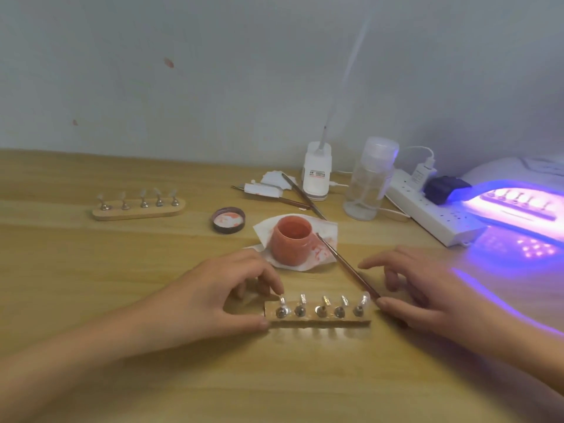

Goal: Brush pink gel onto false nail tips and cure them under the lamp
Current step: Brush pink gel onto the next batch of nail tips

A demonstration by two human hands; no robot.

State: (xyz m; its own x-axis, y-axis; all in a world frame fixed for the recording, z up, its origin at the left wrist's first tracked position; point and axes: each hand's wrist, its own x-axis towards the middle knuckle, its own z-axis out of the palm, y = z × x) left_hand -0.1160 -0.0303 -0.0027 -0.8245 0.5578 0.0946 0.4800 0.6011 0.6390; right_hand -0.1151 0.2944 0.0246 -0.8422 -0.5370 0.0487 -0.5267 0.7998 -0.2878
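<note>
Wooden tabletop point(91, 270) is filling the view, the pink gel jar point(291, 239) sitting open on a stained tissue point(325, 256). Just in front of the jar, the left hand point(213, 297) is pinching the left end of the nail stand point(317, 322), which is carrying five tips. The right hand point(421, 288) is curling loosely at the stand's other end, its thumb touching it. I cannot tell whether it is gripping the brush point(345, 264). Right of the jar, the lamp point(494, 172) is glowing violet.

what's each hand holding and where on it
The left hand pinches the near nail stand at its left end, thumb in front, fingers behind. The right hand has its thumb by the right end; a grip cannot be told.
</note>
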